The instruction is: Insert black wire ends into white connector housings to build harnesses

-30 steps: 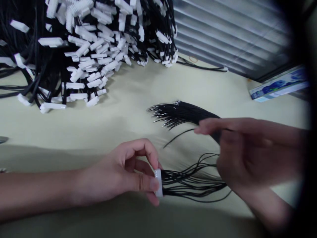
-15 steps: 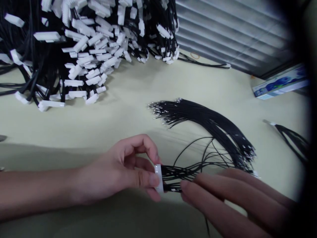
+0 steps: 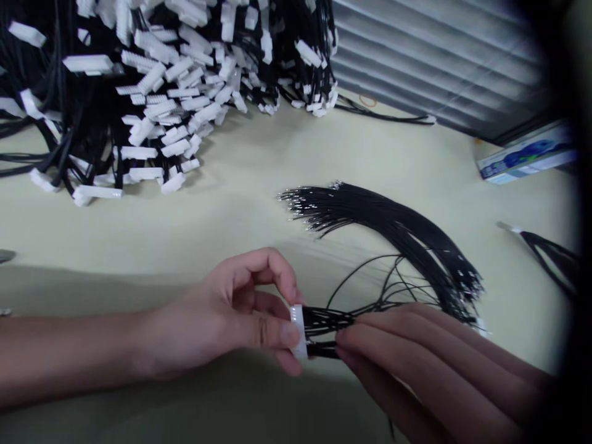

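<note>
Between the thumb and fingers of my left hand (image 3: 252, 314) is a white connector housing (image 3: 298, 327), standing on its narrow edge. Several black wires (image 3: 326, 317) run out of its right side toward my right hand (image 3: 425, 364). The right fingertips are pinched close to the housing, and a thin black wire with a small shiny end sits at them, next to the housing's face. Whether that end is inside a slot I cannot tell. Behind my right hand, the wires trail toward a bundle of loose black wires (image 3: 383, 213) with shiny metal tips.
A large heap of black cables with white connectors (image 3: 171, 92) fills the back left of the table (image 3: 222, 216). At the back right are a grey slatted blind (image 3: 430, 55) and a blue and white box (image 3: 527, 154). Another black cable (image 3: 550, 259) lies at the right.
My right hand's fingers have drawn together and shifted slightly up, closing in on the wires beside the housing. The left hand keeps its hold on the connector housing.
</note>
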Available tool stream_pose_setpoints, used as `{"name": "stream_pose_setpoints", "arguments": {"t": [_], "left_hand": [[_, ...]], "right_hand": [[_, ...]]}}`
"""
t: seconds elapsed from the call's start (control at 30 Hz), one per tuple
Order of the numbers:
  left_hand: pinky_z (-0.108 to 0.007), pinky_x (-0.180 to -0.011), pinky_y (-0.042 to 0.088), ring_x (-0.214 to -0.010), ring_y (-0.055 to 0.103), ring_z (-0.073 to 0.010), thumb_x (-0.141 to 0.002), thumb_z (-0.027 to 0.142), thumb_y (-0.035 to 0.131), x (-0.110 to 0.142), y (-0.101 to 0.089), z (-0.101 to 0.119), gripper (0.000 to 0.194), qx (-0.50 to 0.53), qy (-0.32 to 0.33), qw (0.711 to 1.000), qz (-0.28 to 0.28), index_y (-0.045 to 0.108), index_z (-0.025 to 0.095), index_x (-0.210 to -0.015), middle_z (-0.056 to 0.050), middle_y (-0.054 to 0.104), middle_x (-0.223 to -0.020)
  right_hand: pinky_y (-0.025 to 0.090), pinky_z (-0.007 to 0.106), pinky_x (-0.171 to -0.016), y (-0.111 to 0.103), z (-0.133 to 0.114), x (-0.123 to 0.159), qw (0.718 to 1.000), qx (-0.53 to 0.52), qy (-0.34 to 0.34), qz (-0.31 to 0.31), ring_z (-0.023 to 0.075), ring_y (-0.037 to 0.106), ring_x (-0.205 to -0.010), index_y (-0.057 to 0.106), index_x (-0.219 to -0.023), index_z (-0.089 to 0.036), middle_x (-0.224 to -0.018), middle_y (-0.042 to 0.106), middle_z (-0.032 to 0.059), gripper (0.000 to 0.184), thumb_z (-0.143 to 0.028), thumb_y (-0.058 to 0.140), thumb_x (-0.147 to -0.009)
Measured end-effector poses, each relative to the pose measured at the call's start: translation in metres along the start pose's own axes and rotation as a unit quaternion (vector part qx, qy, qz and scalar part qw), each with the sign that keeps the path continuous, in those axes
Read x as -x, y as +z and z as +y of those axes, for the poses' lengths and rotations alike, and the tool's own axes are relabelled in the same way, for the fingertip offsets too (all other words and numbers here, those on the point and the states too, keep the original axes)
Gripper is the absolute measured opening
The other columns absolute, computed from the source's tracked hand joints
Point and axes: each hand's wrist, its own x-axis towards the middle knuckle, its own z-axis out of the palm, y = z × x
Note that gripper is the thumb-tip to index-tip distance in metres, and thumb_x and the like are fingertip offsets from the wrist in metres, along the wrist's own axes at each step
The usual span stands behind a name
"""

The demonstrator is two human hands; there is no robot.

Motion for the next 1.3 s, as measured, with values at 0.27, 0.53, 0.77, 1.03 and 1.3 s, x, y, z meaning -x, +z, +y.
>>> {"name": "stream_pose_setpoints", "arguments": {"t": [0.27,0.53,0.77,1.03,1.3], "left_hand": [[-0.019,-0.064,0.061,-0.071,0.065,-0.0067,-0.079,0.009,0.072,0.001,-0.001,0.0,0.022,0.009,0.004,1.0,-0.002,0.052,0.017,-0.086,0.002,0.059,-0.085],[-0.019,-0.064,0.062,-0.071,0.063,-0.0058,-0.079,0.007,0.071,0.0,0.0,0.0,0.022,0.018,0.015,1.0,-0.005,0.052,0.016,-0.084,0.002,0.058,-0.085],[-0.019,-0.064,0.061,-0.071,0.064,-0.0057,-0.079,0.008,0.071,-0.001,0.0,0.0,0.021,0.013,0.009,1.0,-0.006,0.052,0.016,-0.085,0.002,0.059,-0.086],[-0.02,-0.064,0.061,-0.07,0.063,-0.0054,-0.078,0.008,0.072,0.0,0.002,0.0,0.022,0.022,0.006,1.0,0.001,0.052,0.016,-0.084,0.002,0.059,-0.085],[-0.019,-0.063,0.059,-0.071,0.067,-0.0081,-0.079,0.011,0.071,0.0,0.0,0.0,0.022,-0.014,0.008,1.0,-0.001,0.051,0.017,-0.085,0.003,0.058,-0.086]], "right_hand": [[0.054,0.036,-0.084,0.001,0.002,-0.001,0.998,-0.03,0.049,0.016,0.0198,0.064,-0.093,0.061,-0.115,-0.019,-0.101,0.07,0.0032,0.033,-0.006,0.059,-0.085],[0.047,0.034,-0.096,0.0,0.004,-0.004,0.999,-0.026,0.02,0.011,0.017,0.061,-0.098,0.061,-0.113,-0.016,-0.103,0.068,0.0011,0.03,-0.008,0.061,-0.085],[0.045,0.032,-0.09,-0.001,0.002,-0.013,1.0,-0.009,0.015,0.025,0.0157,0.056,-0.091,0.06,-0.111,-0.012,-0.099,0.067,0.0008,0.034,0.001,0.061,-0.08],[0.046,0.037,-0.099,-0.005,0.002,-0.007,1.0,-0.014,-0.003,-0.003,0.0189,0.059,-0.099,0.059,-0.116,-0.015,-0.104,0.068,0.0016,0.03,-0.009,0.059,-0.087],[0.052,0.037,-0.088,0.0,-0.002,-0.001,1.0,-0.003,0.02,-0.023,0.0201,0.062,-0.097,0.053,-0.128,-0.021,-0.107,0.068,0.0024,0.05,-0.004,0.061,-0.082]]}}
